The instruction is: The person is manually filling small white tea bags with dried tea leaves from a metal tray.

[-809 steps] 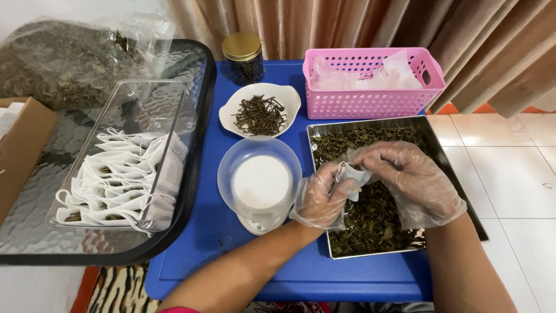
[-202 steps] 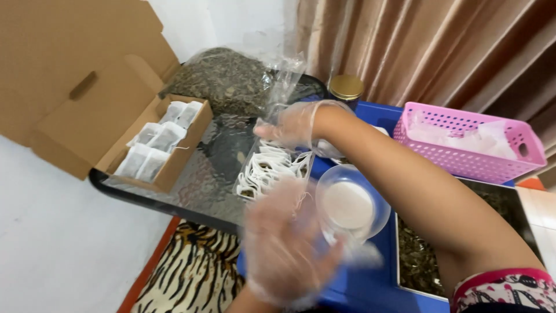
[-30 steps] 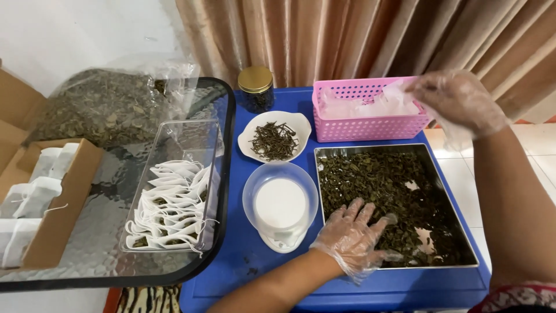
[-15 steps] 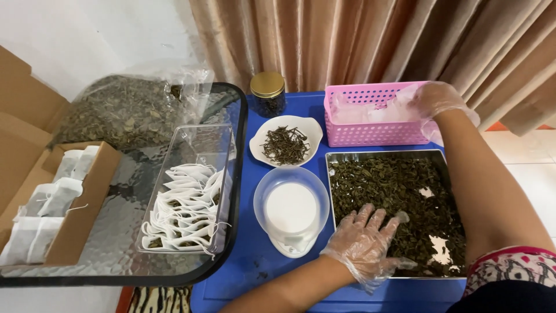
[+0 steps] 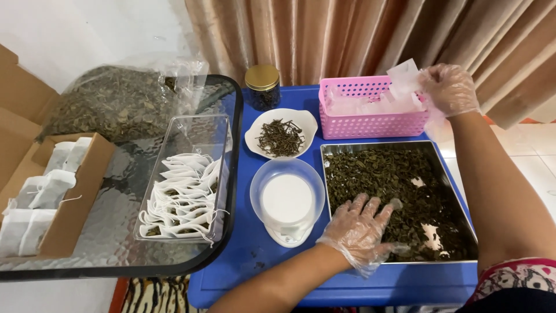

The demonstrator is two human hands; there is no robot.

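Two gloved hands in view. Right hand (image 5: 449, 88), upper right of frame, pinches a small white empty bag (image 5: 403, 74) btwn fingertips, just above the pink basket (image 5: 370, 123). Bag looks thin, semi-sheer, flat, roughly square, one corner sticking up; more white bags lie inside the basket. Left hand (image 5: 359, 229), lower centre, rests flat w/ fingers spread, gripping nothing, on the front left edge of the metal tray (image 5: 457, 262) of dark dried leaves (image 5: 394, 179). Left of tray: clear bowl (image 5: 286, 200) on a small white scale. Above it, white dish (image 5: 281, 132) w/ dark twiggy bits, and a gold-lidded jar (image 5: 262, 87). Centre left: clear tub (image 5: 185, 179) of filled white bags w/ strings. Far left: cardboard box (image 5: 75, 197) w/ more bags.
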